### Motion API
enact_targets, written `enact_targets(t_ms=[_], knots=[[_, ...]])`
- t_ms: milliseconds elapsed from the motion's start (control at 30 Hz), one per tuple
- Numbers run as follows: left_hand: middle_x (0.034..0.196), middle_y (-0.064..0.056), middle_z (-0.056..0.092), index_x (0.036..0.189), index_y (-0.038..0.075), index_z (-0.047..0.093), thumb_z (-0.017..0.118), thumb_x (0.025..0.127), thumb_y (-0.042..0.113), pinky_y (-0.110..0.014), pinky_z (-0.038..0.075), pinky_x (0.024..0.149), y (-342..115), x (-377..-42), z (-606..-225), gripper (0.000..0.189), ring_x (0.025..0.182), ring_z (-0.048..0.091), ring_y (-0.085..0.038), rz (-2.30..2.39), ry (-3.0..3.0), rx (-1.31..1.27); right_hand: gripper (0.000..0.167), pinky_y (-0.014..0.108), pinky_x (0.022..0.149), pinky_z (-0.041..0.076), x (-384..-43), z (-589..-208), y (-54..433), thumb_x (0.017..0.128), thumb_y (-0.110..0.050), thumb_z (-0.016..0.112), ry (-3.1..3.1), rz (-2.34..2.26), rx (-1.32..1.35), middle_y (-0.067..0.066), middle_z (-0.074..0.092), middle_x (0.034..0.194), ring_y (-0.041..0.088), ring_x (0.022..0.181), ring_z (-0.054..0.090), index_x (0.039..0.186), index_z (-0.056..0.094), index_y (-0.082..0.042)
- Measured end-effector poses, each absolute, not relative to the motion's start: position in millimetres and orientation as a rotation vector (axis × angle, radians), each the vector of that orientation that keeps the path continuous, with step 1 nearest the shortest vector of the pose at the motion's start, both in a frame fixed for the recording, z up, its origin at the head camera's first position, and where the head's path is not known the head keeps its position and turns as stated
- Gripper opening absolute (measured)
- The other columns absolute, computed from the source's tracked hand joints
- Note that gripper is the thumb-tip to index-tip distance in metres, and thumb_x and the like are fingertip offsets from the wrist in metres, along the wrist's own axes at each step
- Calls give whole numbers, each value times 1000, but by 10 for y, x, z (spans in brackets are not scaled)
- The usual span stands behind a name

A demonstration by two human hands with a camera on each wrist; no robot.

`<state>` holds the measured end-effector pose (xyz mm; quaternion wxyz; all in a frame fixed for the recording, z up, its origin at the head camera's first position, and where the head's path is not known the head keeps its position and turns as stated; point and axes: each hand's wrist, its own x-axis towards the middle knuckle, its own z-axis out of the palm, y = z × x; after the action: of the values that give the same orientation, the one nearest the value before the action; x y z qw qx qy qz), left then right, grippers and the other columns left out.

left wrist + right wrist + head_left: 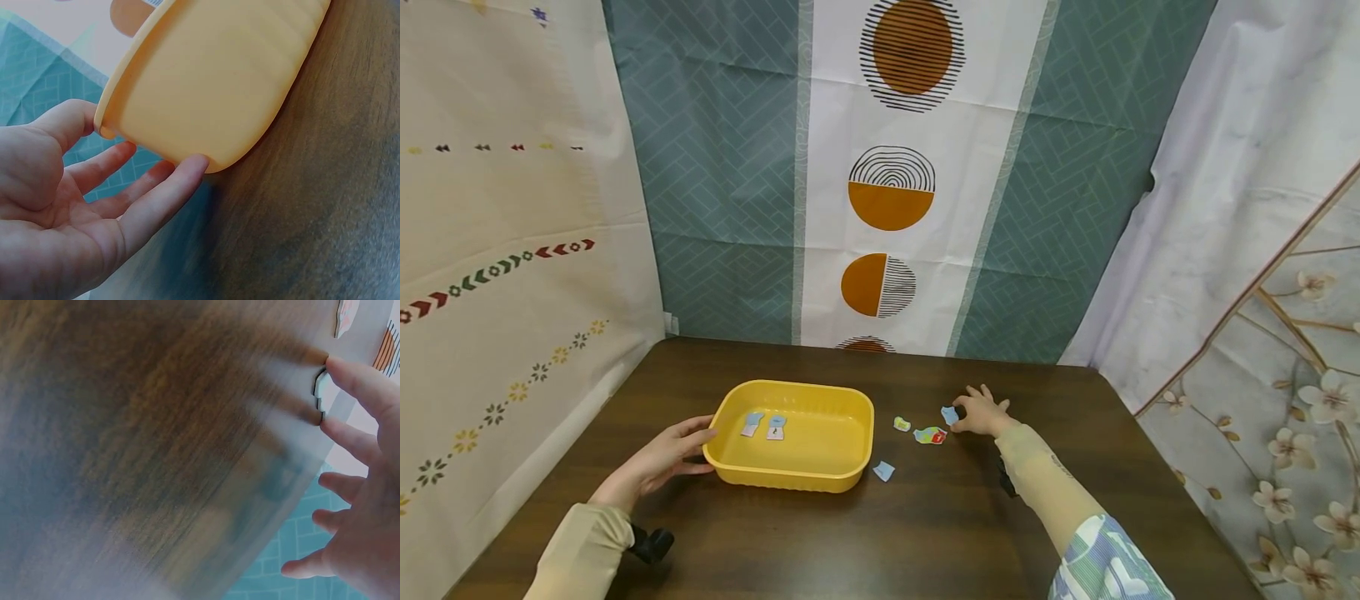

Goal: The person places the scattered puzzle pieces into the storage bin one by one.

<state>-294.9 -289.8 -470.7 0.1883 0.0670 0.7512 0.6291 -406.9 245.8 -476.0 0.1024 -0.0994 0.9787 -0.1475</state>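
A yellow plastic tray [790, 482] stands on the table with two pairs of joined blue-and-pink puzzle pieces [776, 428] inside. My left hand [662, 457] holds the tray's left end. In the left wrist view its thumb is at the rim and its fingers [164, 195] lie against the outer wall. Right of the tray, my right hand [983, 414] pinches a small light-blue puzzle piece [950, 415] between thumb and index finger. In the right wrist view, those fingertips touch the edges of the piece [321, 384] at table level, and the other fingers spread away.
Between tray and right hand lie a green-and-red piece [930, 435], a smaller yellow-green piece [902, 424] and, nearer me, another light-blue piece [883, 472]. The dark wooden table [820, 542] ends at a patterned curtain [730, 167] behind, with more cloth on both sides.
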Motion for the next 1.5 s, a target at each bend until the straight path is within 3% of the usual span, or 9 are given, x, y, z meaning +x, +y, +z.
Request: enact_targets(t_ms=[100,300,667,1033,1500], knots=[[147,-40,23,151,-13,9,43,106,25,-45,57,90,-2898,-2949,-4705,68,110,62,-25,1767,2111,186,49,85,101,3,-3952,-4631,2375,86,-27,75,2878,-447,-272,27,22,158,53,145,7,127,61,-6],[147,-40,24,151,-13,9,44,106,25,-45,57,90,-2899,-2939,-4705,69,111,62,-25,1769,2111,182,41,84,103,8,-3865,-4576,2318,87,-25,73,2917,-372,-289,26,24,158,50,146,9,123,63,-7],[147,-40,24,151,-13,9,43,106,25,-44,58,90,-2902,-2915,-4710,68,109,62,-23,1775,2109,181,40,86,101,8,-3904,-4577,2322,84,-24,75,2940,-380,-293,26,25,157,51,146,9,118,66,-5],[147,-40,23,151,-12,7,42,106,24,-44,58,90,-2921,-2943,-4724,68,110,62,-25,1778,2097,221,37,86,101,8,-3874,-4341,2243,86,-26,74,2978,-391,-322,27,22,158,51,146,6,114,66,-4],[146,-40,25,151,-13,7,43,106,26,-44,58,90,-2907,-2953,-4705,69,109,62,-24,1775,2109,206,40,84,103,11,-3922,-4046,1721,87,-30,74,3064,-383,-428,22,24,159,49,147,9,117,66,-6]])
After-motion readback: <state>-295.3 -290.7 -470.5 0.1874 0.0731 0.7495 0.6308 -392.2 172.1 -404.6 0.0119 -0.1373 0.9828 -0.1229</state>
